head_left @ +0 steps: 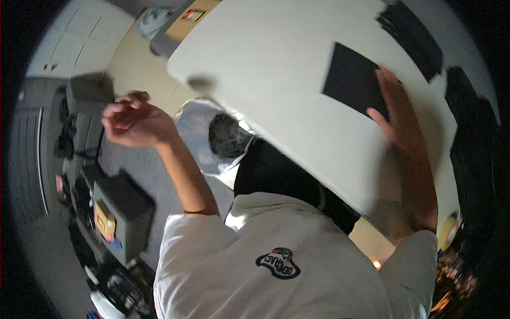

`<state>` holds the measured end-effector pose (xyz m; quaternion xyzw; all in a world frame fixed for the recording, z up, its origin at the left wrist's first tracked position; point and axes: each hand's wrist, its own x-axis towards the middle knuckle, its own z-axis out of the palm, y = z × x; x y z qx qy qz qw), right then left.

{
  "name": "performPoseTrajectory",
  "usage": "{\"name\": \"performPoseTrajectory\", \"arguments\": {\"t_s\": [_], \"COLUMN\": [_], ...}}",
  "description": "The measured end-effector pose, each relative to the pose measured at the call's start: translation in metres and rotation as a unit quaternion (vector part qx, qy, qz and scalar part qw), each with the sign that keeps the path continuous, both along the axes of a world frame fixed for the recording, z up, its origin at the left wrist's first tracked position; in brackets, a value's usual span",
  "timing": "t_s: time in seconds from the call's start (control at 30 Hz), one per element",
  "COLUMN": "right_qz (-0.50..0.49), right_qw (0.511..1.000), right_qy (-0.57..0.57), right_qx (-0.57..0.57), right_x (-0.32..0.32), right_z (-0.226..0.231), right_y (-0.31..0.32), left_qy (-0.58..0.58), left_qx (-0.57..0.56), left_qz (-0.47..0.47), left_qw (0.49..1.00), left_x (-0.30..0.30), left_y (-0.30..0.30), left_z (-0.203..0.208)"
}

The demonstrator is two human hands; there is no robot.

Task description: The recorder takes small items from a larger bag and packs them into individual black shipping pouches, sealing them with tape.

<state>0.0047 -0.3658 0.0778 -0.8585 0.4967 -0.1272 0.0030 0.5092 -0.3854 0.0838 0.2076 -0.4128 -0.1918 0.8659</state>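
A black rectangular sheet (350, 77) lies flat on the white table (265, 58). My right hand (392, 103) rests over its right edge, with fingers stretched and thumb apart. Off the table's left side, my left hand (135, 121) is raised in the air, palm partly up and fingers loosely curled, with nothing visible in it. Below the table edge, between my left forearm and the table, hangs a pale plastic bag (194, 127) with a fuzzy black mass (227, 137) in it.
A stack of black sheets (411, 40) lies at the far right of the table, with more black pieces (473, 133) beside it. A tape-like yellowish roll (449, 231) is near my right elbow. Grey boxy furniture (127, 212) stands left, white cabinets (85, 37) far left.
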Motion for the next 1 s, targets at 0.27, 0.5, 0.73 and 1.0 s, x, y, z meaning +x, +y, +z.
{"name": "performPoseTrajectory", "arguments": {"t_s": [0.27,0.5,0.73,1.0], "right_qz": [-0.017,-0.035,-0.001,-0.019], "right_qw": [0.997,0.986,0.990,0.986], "right_qy": [0.069,0.157,0.092,0.106], "right_qx": [0.030,0.036,0.103,0.129], "right_x": [-0.014,-0.018,0.012,0.007], "right_z": [-0.012,-0.007,0.002,0.015], "right_y": [-0.005,-0.001,-0.007,0.000], "left_qy": [-0.199,-0.417,-0.215,-0.074], "left_qx": [0.658,0.767,0.886,0.883], "left_qz": [-0.058,-0.166,-0.040,0.009], "left_qw": [0.724,0.460,0.410,0.464], "left_x": [0.057,0.044,0.048,0.066], "left_y": [0.002,-0.015,0.055,0.047], "left_z": [-0.245,-0.467,-0.536,-0.490]}}
